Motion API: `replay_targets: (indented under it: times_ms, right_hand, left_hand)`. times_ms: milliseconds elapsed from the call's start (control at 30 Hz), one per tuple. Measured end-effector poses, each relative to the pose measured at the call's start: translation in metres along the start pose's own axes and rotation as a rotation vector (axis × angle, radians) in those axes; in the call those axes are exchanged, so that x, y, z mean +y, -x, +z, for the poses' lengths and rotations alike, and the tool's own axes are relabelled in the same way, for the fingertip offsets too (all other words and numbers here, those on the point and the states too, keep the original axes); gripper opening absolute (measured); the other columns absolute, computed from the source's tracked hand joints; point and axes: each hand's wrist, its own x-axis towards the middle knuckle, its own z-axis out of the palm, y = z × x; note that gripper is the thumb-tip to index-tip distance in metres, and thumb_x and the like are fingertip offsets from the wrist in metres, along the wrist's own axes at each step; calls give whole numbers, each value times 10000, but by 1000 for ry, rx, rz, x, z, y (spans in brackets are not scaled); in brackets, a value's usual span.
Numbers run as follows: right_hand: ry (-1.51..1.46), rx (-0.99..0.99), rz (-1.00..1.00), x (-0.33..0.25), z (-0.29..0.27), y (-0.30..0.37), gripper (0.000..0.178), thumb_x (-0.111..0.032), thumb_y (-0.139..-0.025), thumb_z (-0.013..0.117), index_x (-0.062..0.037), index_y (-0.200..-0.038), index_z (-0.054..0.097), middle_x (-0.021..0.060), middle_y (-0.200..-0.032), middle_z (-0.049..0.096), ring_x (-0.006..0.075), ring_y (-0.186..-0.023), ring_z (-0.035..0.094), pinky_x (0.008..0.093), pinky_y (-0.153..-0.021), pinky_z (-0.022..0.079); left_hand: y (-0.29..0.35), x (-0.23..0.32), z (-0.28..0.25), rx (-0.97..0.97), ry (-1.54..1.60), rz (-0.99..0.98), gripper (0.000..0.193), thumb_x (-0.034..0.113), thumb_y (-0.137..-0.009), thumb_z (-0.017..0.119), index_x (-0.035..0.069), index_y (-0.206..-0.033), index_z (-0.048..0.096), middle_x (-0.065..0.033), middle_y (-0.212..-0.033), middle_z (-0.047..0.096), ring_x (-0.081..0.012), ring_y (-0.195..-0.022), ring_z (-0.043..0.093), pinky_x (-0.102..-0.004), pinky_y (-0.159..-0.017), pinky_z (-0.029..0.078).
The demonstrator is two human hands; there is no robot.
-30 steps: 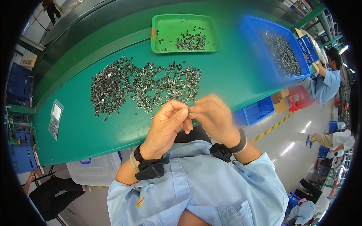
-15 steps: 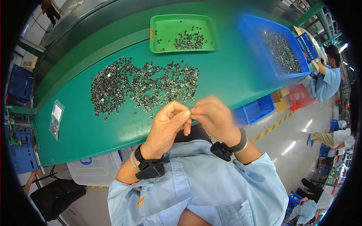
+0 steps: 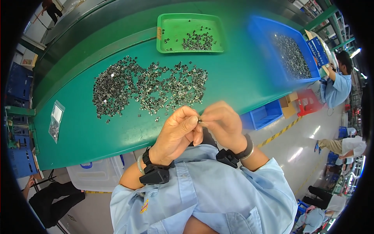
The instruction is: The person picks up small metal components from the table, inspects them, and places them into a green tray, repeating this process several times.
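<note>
Far left of my pinching hands, a small clear plastic bag (image 3: 55,121) is lying flat on the green table (image 3: 117,132). Far right, beyond them, a blue printed carton (image 3: 317,47) is sitting behind the blue bin (image 3: 265,35).

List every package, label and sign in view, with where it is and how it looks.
Clear plastic bag: table's left end, flat, small metal parts inside.
Label: green tray's left wall, small orange rectangle.
Blue box: beside the blue bin, white print.
Cardboard boxes: floor, right, brown.

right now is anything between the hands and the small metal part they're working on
No. Both hands, left hand and right hand, pinch the small metal part directly between their fingertips, above the green table's near edge.
</note>
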Motion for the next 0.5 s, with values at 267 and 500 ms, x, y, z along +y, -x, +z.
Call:
replay_targets:
  times_ms: [267,500]
  right_hand:
    - [9,-2,-4,2,4,-1,180,2,-762,685,-72,-893,586,66,-841,606,210,-759,569,307,-656,459]
    - [-246,53,142,10,10,3,120,-4,-790,677,-45,-884,614,61,-850,607,159,-772,578,267,-655,483]
  left_hand:
    - [2,10,8,89,-292,46,164,202,-930,549,58,-896,480,-59,-749,564,-153,-577,542,-277,-510,441]
    - [3,9,10,139,-238,59,181,218,-948,519,45,-908,485,-59,-721,563,-146,-590,553,-267,-515,447]
